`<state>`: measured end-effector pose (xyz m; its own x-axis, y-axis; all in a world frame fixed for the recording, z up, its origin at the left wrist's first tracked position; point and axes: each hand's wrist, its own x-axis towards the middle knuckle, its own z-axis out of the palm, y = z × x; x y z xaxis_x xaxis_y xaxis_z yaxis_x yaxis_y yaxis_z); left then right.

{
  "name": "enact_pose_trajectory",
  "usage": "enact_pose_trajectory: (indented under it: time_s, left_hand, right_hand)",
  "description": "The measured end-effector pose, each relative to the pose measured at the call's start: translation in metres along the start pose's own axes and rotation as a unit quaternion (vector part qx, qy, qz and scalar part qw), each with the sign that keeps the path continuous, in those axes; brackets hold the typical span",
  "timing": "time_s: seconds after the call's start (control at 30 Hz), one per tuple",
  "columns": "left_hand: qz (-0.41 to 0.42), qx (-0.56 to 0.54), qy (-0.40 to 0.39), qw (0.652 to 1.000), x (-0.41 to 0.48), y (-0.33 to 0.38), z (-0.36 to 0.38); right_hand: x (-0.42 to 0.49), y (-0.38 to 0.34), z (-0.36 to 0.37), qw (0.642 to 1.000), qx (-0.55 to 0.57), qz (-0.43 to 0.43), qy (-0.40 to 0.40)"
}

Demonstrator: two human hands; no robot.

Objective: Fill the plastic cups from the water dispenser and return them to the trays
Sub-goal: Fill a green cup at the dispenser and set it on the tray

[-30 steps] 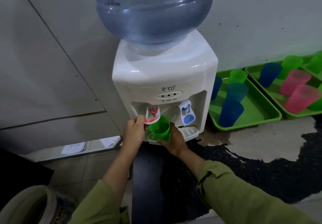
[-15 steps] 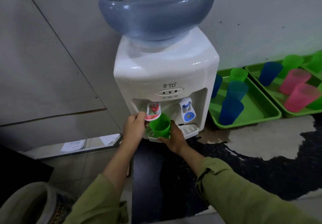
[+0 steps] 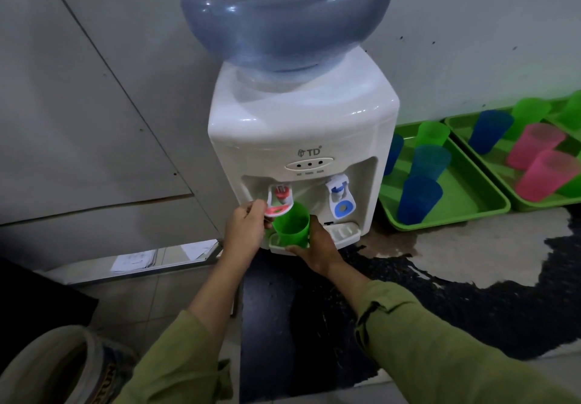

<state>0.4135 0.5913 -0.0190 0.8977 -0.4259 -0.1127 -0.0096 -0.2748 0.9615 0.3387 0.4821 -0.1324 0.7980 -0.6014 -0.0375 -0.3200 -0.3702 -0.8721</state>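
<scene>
Head view, 1 moment at a countertop water station.

1. Water dispenser [image 3: 301,139]: white, marked "TD", carrying an inverted blue bottle [image 3: 283,17]. 2 taps on the front: red tap [image 3: 279,204] on the left, blue tap [image 3: 341,197] on the right. White drip tray [image 3: 344,232] at the base.
2. Green cup [image 3: 290,226]: upright, mouth just below the red tap, base over the left end of the drip tray. The water level inside cannot be made out from this angle.
3. Left hand [image 3: 245,230]: fingers curled onto the red tap's lever, just beside the cup rim.
4. Right hand [image 3: 317,246]: wrapped round the green cup from its right side and underside, thumb along the bottom edge.
5. Near tray [image 3: 449,223]: green, just right of the dispenser, holding 4 upright cups: 2 blue, 1 teal, 1 green. 1 of the blue cups is partly hidden behind the dispenser.
6. Far tray [image 3: 540,205]: green, touching the near tray's right side, holding 2 pink cups [image 3: 545,174], 1 blue cup and green cups cut off by the frame edge.
7. Worktop [image 3: 408,293]: dark, with a pale worn patch in front of the trays.
8. Bucket [image 3: 47,369]: pale, lower left, on the floor.
9. Papers [image 3: 135,260]: on a low ledge left of the dispenser.
10. Olive sleeves on both forearms.
</scene>
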Motion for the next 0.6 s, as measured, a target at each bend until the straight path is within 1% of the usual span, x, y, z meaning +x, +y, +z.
enact_pose_trajectory:
  time_s: [0.3,0.43,0.6]
  left_hand:
    - [0.003,0.018,-0.009,1.0,-0.0031,0.0028,-0.0013]
    - [0.006,0.029,0.004,1.0,0.0001,-0.0004,-0.0017]
    - [0.009,0.028,0.001,1.0,0.0003,-0.0006,-0.0024]
  right_hand:
    - [0.0005,0.0004,-0.0023,1.0,-0.016,-0.014,-0.003]
    - [0.0001,0.0001,-0.0024,1.0,-0.017,-0.018,-0.004]
    - [0.0005,-0.0001,-0.0024,0.999,-0.025,-0.02,-0.003]
